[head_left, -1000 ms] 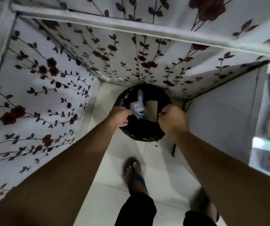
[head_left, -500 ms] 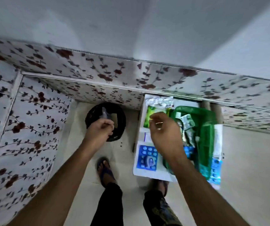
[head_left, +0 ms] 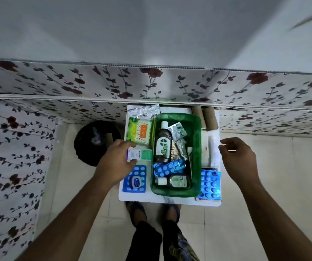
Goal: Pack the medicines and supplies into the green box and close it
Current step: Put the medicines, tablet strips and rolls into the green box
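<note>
The green box (head_left: 176,155) is set open in the middle of the white surface (head_left: 170,201), with a Dettol bottle (head_left: 163,146) and blue blister strips (head_left: 169,167) inside. A small white-and-green carton (head_left: 140,155), just left of the box, is grasped by the left hand (head_left: 116,162). The right hand (head_left: 238,159) is held released above the surface's right edge, nothing in its grip.

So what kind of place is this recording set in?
Probably a room in a home: tiled floor, flower-patterned panels along the walls, a bag-lined bin, and a small white table with medicines.

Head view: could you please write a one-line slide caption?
Left hand on a small white carton beside the open green box holding bottles; right hand empty.
</note>
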A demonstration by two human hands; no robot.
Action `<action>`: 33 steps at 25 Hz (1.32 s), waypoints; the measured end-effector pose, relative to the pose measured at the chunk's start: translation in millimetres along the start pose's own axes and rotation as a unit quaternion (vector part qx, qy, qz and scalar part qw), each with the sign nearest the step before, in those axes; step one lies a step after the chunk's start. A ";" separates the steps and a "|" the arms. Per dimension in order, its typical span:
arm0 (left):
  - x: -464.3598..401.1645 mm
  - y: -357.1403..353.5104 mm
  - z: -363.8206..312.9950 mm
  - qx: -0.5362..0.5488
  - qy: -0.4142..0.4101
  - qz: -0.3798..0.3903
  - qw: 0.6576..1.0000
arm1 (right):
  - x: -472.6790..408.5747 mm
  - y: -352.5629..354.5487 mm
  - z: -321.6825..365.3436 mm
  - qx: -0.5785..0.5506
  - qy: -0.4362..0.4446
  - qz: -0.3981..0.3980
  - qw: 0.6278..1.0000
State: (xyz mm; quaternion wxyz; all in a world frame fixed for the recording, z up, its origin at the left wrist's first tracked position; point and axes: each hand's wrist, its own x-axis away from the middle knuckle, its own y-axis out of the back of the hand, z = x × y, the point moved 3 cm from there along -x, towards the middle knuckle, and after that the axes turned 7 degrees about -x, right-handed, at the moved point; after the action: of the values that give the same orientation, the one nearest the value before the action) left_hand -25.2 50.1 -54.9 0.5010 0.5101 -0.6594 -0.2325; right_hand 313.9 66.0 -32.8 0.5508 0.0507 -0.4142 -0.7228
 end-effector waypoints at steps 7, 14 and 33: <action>-11.6 -32.4 -9.1 -0.126 -0.043 0.006 0.991 | -19.1 -28.1 -53.4 0.044 -0.060 0.035 0.997; 19.0 12.8 -19.1 -0.134 0.001 -0.015 0.991 | -17.8 -34.9 -53.6 0.015 -0.115 0.033 0.993; -46.2 -53.7 -167.0 0.086 0.033 0.063 0.994 | -1.2 -4.1 -37.8 -0.173 -0.103 -0.021 0.979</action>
State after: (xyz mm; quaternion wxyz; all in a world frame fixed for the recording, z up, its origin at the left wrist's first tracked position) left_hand 147.3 106.2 -53.3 0.4904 0.5163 -0.6908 -0.1256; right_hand 331.3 46.6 -60.5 0.4906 -0.1111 -0.3359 -0.7964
